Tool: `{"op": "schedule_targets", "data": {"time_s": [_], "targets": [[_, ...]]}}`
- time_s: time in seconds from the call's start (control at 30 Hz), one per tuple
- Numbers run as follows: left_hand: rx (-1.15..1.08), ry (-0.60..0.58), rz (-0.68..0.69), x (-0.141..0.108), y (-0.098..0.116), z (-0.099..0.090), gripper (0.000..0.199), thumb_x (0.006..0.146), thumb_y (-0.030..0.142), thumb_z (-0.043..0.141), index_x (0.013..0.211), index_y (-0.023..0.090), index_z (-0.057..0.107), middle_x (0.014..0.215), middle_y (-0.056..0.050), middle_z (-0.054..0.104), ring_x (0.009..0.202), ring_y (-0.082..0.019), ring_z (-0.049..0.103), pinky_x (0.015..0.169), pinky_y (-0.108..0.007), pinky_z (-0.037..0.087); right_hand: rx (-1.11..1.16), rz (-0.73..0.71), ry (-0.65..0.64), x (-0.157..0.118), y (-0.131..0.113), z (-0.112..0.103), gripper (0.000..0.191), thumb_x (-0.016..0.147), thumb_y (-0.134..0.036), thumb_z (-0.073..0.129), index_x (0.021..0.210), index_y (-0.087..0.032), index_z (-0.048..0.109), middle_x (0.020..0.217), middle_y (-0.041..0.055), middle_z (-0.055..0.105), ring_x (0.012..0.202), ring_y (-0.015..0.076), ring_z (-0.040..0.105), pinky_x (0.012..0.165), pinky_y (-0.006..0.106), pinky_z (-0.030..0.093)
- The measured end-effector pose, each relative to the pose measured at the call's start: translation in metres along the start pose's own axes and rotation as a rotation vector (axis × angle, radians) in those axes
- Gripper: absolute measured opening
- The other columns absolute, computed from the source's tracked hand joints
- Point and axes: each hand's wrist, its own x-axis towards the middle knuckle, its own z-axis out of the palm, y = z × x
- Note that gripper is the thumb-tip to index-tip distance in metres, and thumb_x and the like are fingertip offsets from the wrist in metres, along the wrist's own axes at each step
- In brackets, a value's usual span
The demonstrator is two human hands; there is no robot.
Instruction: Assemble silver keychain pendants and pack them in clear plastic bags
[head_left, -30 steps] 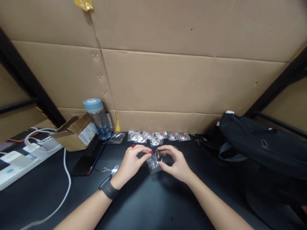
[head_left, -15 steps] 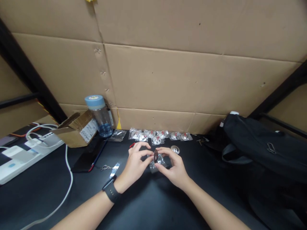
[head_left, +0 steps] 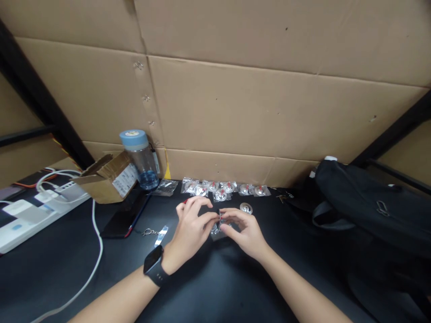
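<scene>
Between my two hands, in the middle of the head view, stands a small thin disc (head_left: 220, 216), now seen almost edge-on. My left hand (head_left: 192, 229) pinches it from the left with thumb and finger. From the right, the fingers of my right hand (head_left: 245, 232) close on its other side. Most of the disc is hidden by the fingertips. A crumpled clear plastic wrapper (head_left: 218, 236) lies beneath the hands. Just beyond my right hand is a bare silver disc (head_left: 246, 208) with a raised centre.
Several wrapped silver discs (head_left: 221, 194) with red middles line the back by the cardboard wall (head_left: 215, 112). At left are a bottle (head_left: 143, 159), an open carton (head_left: 104, 186), a phone (head_left: 123, 220), a power strip (head_left: 30, 224) and a keyring clasp (head_left: 150, 232). A black backpack (head_left: 367, 211) fills the right.
The disc has turned from showing its dark brown face to nearly edge-on. My fingers have drawn closer around it. The view has shifted slightly.
</scene>
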Motion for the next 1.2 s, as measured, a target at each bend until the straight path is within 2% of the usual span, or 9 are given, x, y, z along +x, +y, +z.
{"op": "schedule_targets", "data": {"time_s": [0.1, 0.23, 0.4, 0.53, 0.6, 0.77, 1.0, 1.2], "targets": [[0.018, -0.015, 0.014, -0.001, 0.001, 0.000, 0.012, 0.092, 0.018, 0.066, 0.089, 0.027, 0.075, 0.113, -0.006, 0.065, 0.120, -0.028, 0.053, 0.090, -0.044, 0.029, -0.125, -0.023, -0.030, 0.002, -0.006, -0.006, 0.014, 0.094, -0.030, 0.065, 0.102, -0.024, 0.074, 0.118, 0.0083, 0.070, 0.107, 0.0229, 0.069, 0.094, 0.037, 0.056], [0.035, -0.025, 0.058, -0.003, 0.002, 0.003, 0.012, 0.093, 0.018, 0.065, 0.089, 0.026, 0.074, 0.113, -0.006, 0.066, 0.118, -0.027, 0.054, 0.089, -0.044, 0.029, -0.254, -0.033, -0.041, 0.005, -0.013, -0.008, 0.012, 0.095, -0.028, 0.062, 0.093, -0.023, 0.073, 0.113, 0.0079, 0.069, 0.102, 0.0214, 0.067, 0.087, 0.033, 0.055], [0.033, -0.058, 0.074, -0.003, 0.002, 0.004, 0.013, 0.095, 0.020, 0.063, 0.090, 0.025, 0.073, 0.113, -0.006, 0.067, 0.116, -0.026, 0.056, 0.088, -0.043, 0.029, -0.340, -0.057, -0.054, 0.005, -0.015, -0.009, 0.012, 0.094, -0.024, 0.059, 0.087, -0.022, 0.068, 0.115, 0.0067, 0.066, 0.105, 0.0206, 0.064, 0.092, 0.033, 0.050], [-0.006, -0.103, 0.019, 0.001, 0.002, -0.001, 0.020, 0.100, 0.024, 0.055, 0.111, 0.026, 0.071, 0.118, -0.008, 0.066, 0.115, -0.025, 0.057, 0.091, -0.042, 0.031, -0.459, -0.098, -0.035, 0.006, -0.011, -0.013, 0.008, 0.091, -0.021, 0.061, 0.084, -0.021, 0.066, 0.118, 0.0073, 0.062, 0.111, 0.0222, 0.061, 0.098, 0.036, 0.046], [-0.031, -0.145, 0.038, 0.003, 0.003, -0.003, 0.024, 0.101, 0.027, 0.053, 0.119, 0.026, 0.068, 0.125, -0.008, 0.065, 0.119, -0.025, 0.055, 0.094, -0.042, 0.032, -0.499, -0.119, -0.035, 0.007, -0.009, -0.014, 0.007, 0.090, -0.019, 0.062, 0.085, -0.022, 0.066, 0.119, 0.0077, 0.061, 0.114, 0.0231, 0.060, 0.101, 0.038, 0.044], [-0.042, -0.271, 0.089, 0.001, 0.005, 0.001, 0.026, 0.099, 0.037, 0.057, 0.122, 0.030, 0.067, 0.135, -0.007, 0.063, 0.129, -0.029, 0.049, 0.097, -0.045, 0.030, -0.497, -0.128, -0.032, 0.007, -0.011, -0.016, 0.007, 0.090, -0.020, 0.061, 0.087, -0.023, 0.067, 0.122, 0.0081, 0.060, 0.117, 0.0248, 0.057, 0.104, 0.042, 0.043], [-0.038, -0.250, 0.050, -0.003, 0.007, 0.010, 0.021, 0.096, 0.028, 0.060, 0.114, 0.029, 0.071, 0.125, -0.007, 0.067, 0.126, -0.029, 0.049, 0.095, -0.046, 0.031, -0.368, -0.105, -0.018, 0.007, -0.016, -0.021, 0.009, 0.092, -0.025, 0.061, 0.085, -0.022, 0.066, 0.125, 0.0083, 0.058, 0.120, 0.0249, 0.056, 0.106, 0.041, 0.044], [-0.125, -0.228, -0.037, -0.005, 0.007, 0.013, 0.011, 0.094, 0.028, 0.064, 0.096, 0.028, 0.075, 0.117, -0.005, 0.068, 0.117, -0.025, 0.053, 0.094, -0.043, 0.032, -0.408, -0.110, -0.072, 0.006, -0.015, -0.015, 0.012, 0.095, -0.027, 0.059, 0.086, -0.022, 0.067, 0.124, 0.0078, 0.060, 0.118, 0.0244, 0.057, 0.106, 0.041, 0.042]]}}
